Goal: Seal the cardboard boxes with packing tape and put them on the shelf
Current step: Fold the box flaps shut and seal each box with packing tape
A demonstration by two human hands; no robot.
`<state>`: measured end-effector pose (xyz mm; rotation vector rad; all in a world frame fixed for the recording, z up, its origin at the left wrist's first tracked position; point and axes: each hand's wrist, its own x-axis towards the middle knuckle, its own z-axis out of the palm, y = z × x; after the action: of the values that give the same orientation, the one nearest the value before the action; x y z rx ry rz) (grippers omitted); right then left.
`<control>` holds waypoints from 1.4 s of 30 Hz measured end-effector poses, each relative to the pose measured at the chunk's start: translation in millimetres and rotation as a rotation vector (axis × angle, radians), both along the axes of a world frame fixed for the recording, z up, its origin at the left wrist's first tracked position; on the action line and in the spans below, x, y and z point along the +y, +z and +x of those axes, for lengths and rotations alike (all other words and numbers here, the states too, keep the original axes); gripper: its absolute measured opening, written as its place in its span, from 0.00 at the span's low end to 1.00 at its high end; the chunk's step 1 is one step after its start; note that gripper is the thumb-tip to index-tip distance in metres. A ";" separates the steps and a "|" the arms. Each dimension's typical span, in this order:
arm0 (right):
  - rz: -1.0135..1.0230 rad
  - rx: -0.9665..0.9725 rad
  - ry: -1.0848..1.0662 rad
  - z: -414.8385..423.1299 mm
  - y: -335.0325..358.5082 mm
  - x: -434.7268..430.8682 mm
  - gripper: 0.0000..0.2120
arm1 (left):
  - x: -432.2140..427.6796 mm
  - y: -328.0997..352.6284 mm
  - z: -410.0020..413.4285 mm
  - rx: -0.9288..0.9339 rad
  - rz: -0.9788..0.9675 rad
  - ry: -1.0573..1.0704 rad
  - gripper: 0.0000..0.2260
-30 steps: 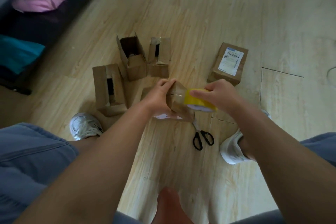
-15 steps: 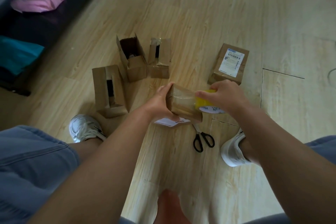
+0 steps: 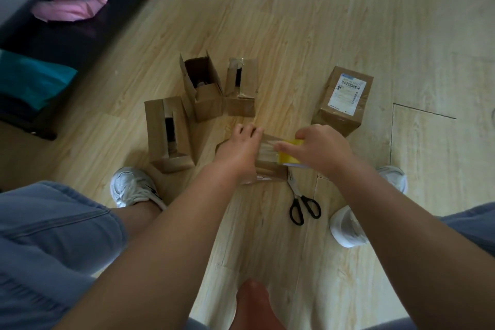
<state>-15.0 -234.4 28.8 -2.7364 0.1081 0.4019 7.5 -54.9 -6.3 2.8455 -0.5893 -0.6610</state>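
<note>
Currently, the box in hand [image 3: 269, 166] lies on the wooden floor [image 3: 321, 21] directly in front of the person, where both arms reach it without stretching. The left hand [image 3: 239, 149] covers its left end, fingers close together and curled down over the far edge. This reads as a clamp: it holds the flaps flat and stops the box sliding while tape is drawn. The right hand [image 3: 320, 154] grips the yellow tape roll [image 3: 292, 157] at the right end of the box, with the index finger [image 3: 280, 146] laid straight along the top, probably to press the strip onto the seam. The other right fingers curl round the roll; the thumb is hidden.

A glossy band across the box top suggests that tape already spans the seam, so the step in hand is judged to be finishing the strip before the cut. The scissors [image 3: 304, 205] lie on the floor just beside the near right corner of the box, handles toward the person, within reach for that cut.

Beyond the left hand stand the nearest open box [image 3: 167, 136], the wide-open box [image 3: 206, 99] and the narrow box [image 3: 241, 104], grouped together and apparently awaiting tape. The labelled box [image 3: 345, 99] stands apart on the right, closed, likely set aside as done. The dark low shelf [image 3: 80, 43] at the left, which holds pink and teal bags, is the probable destination
</note>
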 end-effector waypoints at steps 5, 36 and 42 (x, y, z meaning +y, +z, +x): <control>0.198 0.114 0.002 3.8 11.5 -13.0 0.31 | 12.4 -0.5 -0.1 0.015 -0.106 0.029 0.50; 0.090 0.045 -0.216 6.8 -27.0 -50.0 0.35 | 16.6 -19.0 0.1 0.183 -0.458 0.289 0.49; 0.063 0.081 -0.191 12.1 -42.9 -38.1 0.29 | 25.7 -23.3 -1.1 0.196 -0.456 0.303 0.49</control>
<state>-2.9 -272.5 -14.1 -2.6186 0.3686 0.4532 6.4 -29.1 -29.6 2.3438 -0.2304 -0.6427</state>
